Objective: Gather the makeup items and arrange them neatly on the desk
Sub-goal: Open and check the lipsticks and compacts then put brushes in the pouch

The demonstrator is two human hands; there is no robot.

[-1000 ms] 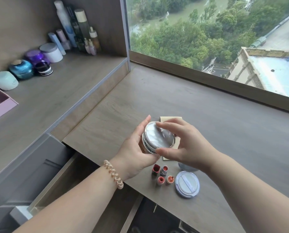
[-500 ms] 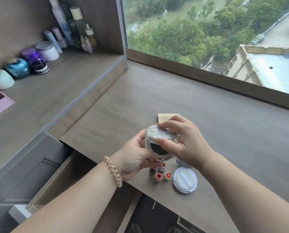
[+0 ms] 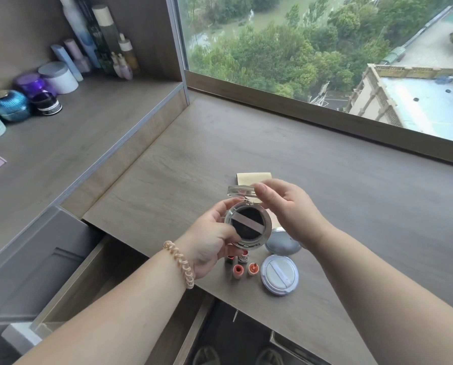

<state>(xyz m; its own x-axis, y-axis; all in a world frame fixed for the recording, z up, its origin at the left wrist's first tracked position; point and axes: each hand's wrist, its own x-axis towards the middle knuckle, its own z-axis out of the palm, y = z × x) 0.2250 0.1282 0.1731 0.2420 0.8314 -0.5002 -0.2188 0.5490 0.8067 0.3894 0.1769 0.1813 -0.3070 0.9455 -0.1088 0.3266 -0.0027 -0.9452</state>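
Hands: left hand [image 3: 214,241] gripped the base of a round silver cushion compact [image 3: 247,225], held above the front part of the desk [image 3: 338,206]; right hand [image 3: 285,206] pinched the hinged lid [image 3: 242,192] by thumb and forefinger, with the lid raised open. A black puff [image 3: 249,224] with a pale strap sat inside the base.

Items already gathered on the desk, near its front edge:
- 4 small lip products [image 3: 242,267], reddish and orange at the tops, standing close together in 2 pairs, the rear pair partly hidden by the left hand.
- 1 white cushion puff case [image 3: 279,274], lying flat just right of the lip products.
- 1 grey domed compact [image 3: 282,245], behind the white case, partly under the right wrist.
- 1 beige flat packet [image 3: 254,178], behind the hands; its nature could not be told.

Other holdings: a raised side shelf [image 3: 88,133] to the left carried jars and bottles [image 3: 93,48] in a row along its back wall. A drawer [image 3: 70,280] below the desk stood pulled out; its contents were not visible.

Progress, judged: gathering appeared well advanced, with 1 loose cluster formed. The open compact remained to be closed and set down. Spacing and alignment of the cluster were still uneven, so the neat arrangement looked unfinished. Whether more items waited in the drawer could not be told.
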